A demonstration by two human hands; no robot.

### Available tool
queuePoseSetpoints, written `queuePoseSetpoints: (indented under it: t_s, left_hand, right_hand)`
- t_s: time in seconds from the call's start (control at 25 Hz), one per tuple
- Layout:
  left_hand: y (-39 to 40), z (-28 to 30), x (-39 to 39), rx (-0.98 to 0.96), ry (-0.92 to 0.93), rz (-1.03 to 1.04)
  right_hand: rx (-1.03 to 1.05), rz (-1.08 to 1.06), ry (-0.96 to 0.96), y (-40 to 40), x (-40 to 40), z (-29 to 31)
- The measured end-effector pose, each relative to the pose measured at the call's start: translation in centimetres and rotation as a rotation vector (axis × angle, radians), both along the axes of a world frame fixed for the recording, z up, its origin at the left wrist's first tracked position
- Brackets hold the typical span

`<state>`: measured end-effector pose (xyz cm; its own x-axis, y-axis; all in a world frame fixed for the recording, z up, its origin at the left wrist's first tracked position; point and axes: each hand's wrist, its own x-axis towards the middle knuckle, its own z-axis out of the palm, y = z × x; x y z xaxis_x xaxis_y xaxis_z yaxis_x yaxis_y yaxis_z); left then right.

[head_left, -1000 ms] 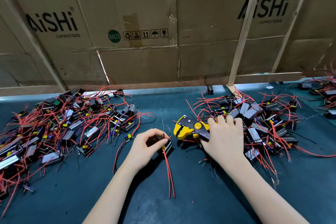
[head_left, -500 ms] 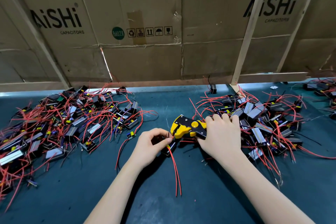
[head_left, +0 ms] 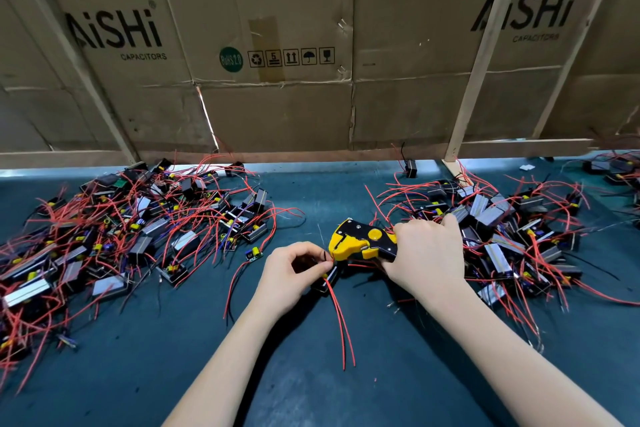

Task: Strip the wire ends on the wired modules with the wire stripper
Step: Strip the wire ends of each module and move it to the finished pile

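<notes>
Two hands met mid-table: the left hand (head_left: 291, 270) pinched a wired module (head_left: 327, 279), its short lead pointing right at the wire stripper (head_left: 360, 240) head, handles gripped by the right hand (head_left: 427, 253).

My work surface is a dark teal table (head_left: 311, 392). On its left part lies a big pile of modules (head_left: 114, 239) with red wires tangled over them. On the right part lies a second pile (head_left: 512, 236) of the same kind, just behind my right wrist. One small loose circuit board (head_left: 254, 253) lies alone on the table near the left pile. A single black module (head_left: 411, 168) stands at the far edge, between the two piles.
</notes>
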<state>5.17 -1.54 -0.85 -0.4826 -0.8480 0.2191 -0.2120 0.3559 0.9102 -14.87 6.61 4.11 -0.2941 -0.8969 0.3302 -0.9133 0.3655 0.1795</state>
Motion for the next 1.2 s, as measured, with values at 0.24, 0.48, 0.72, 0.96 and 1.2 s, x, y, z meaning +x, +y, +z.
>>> queuePoseSetpoints:
  t_s: [0.24,0.48,0.72,0.96,1.2]
  left_hand:
    - [0.1,0.1,-0.1,-0.052,-0.032,0.048]
    - [-0.4,0.8,0.7,0.063,-0.075,-0.078]
    - [-0.5,1.9,0.2,0.167,-0.113,-0.101]
    - [-0.7,2.6,0.2,0.201,-0.208,-0.152]
    - [-0.8,2.9,-0.8,0.169,-0.282,-0.038]
  right_hand:
    - [-0.089,0.043,-0.008,-0.4,-0.3,-0.3]
    - [-0.438,0.022,0.026,0.5,-1.8,-2.3]
    - [-0.635,0.065,-0.140,1.2,-1.6,-3.8]
    - [-0.748,0.073,-0.307,1.5,-1.4,-3.6]
    - [-0.779,0.070,-0.403,1.5,-1.5,-3.1]
